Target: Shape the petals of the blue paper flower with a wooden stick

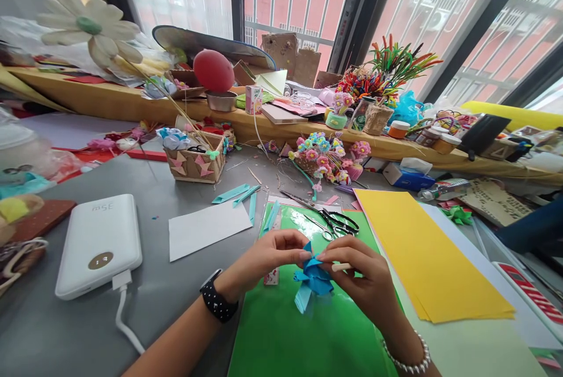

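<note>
My left hand [268, 257] and my right hand [363, 274] meet over a green sheet [308, 330] and pinch a folded blue paper piece [313, 277] between their fingertips. A loose end of the blue paper hangs down below my fingers. My right hand also grips a thin wooden stick [341, 267] that pokes out towards the paper. A black watch sits on my left wrist, a bead bracelet on my right. Black-handled scissors [336, 221] lie just beyond my hands on the green sheet.
A white power bank [99, 242] with a cable lies at the left. A white paper sheet [206, 227], teal paper strips [240, 194] and a yellow sheet [422, 248] surround my hands. A small craft basket [196, 160], paper flowers [323, 157] and a cluttered wooden shelf [109, 101] stand behind.
</note>
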`<state>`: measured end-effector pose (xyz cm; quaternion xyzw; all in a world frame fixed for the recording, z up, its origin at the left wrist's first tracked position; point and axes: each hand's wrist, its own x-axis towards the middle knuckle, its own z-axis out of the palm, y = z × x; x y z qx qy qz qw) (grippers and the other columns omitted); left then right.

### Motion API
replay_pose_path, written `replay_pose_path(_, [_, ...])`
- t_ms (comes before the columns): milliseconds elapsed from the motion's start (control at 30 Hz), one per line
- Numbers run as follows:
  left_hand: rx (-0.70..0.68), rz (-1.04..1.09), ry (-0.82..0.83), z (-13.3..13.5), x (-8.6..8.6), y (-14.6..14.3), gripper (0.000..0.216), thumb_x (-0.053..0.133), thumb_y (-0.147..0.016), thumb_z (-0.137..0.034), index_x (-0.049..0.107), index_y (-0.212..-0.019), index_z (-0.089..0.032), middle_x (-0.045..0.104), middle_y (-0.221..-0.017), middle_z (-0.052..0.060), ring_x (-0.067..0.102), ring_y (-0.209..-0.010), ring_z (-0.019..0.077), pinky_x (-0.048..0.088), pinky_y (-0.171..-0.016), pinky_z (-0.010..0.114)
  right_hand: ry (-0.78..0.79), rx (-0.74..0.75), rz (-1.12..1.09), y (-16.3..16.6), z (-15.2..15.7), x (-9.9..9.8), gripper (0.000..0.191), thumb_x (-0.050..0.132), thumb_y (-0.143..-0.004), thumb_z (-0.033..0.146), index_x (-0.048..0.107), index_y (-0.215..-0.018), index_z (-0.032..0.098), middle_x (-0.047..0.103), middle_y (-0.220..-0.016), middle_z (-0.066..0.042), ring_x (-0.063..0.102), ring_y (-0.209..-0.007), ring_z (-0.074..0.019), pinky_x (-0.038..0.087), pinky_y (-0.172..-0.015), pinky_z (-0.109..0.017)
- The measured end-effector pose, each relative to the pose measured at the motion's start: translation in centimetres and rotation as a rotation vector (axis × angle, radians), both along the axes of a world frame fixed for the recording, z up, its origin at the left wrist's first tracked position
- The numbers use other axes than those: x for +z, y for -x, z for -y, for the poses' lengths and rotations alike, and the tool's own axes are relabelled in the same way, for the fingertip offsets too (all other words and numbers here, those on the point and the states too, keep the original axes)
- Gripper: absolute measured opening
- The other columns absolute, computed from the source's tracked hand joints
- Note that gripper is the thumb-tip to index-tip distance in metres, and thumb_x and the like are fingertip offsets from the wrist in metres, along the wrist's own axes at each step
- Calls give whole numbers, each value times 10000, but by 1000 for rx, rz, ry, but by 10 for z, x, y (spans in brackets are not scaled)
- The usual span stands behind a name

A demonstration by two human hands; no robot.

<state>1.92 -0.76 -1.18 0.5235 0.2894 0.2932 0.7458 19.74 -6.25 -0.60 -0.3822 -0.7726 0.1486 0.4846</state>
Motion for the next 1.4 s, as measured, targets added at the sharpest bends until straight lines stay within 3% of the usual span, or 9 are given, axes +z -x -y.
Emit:
replay_pose_path(267, [47, 19, -39, 0, -1, -1, 169, 703, -649, -255, 590, -694, -138, 531, -638, -41, 472, -614, 94, 355, -599, 219, -10, -45, 22, 1, -1, -1, 61, 597, -785, 161, 651, -812, 167, 608, -744, -51, 584, -585, -126, 420, -366, -184])
replay_pose_path(500, [76, -7, -64, 1, 1, -2, 193, 712, -621, -283, 589, -663, -140, 518, -617, -43, 463, -606, 101, 356, -603, 230, -123, -33, 37, 2, -1, 4, 77, 587, -791, 159, 658, -793, 188, 636, -716, -41, 618, -627, -143, 518, -539, -240])
replay_pose_path(733, [144, 10, -63, 0, 2, 0, 196, 697, -642, -294, 582, -668, -137, 507, -611, -48, 452, -589, 87, 355, -593, 217, -180, -39, 61, 4, 0, 5, 74, 609, -777, 156, 670, -803, 189, 659, -707, -40, 629, -615, -139, 523, -538, -228])
replay_pose_path(1300, [148, -28, -79, -1, 8, 2, 200, 700, -615, -299, 584, -656, -141, 511, -589, -48, 458, -571, 90, 363, -577, 218, -203, -19, 116, 2, 0, 5, 85, 588, -780, 118, 647, -800, 176, 644, -700, -42, 618, -611, -130, 509, -540, -217])
replay_pose_path(1400, [147, -72, -97, 0, 7, 1, 192, 692, -623, -296, 586, -660, -140, 518, -587, -47, 466, -571, 95, 362, -564, 218, -203, -53, 181, 1, -1, 2, 128, 558, -795, 117, 627, -882, 180, 638, -745, -50, 618, -653, -140, 507, -555, -228])
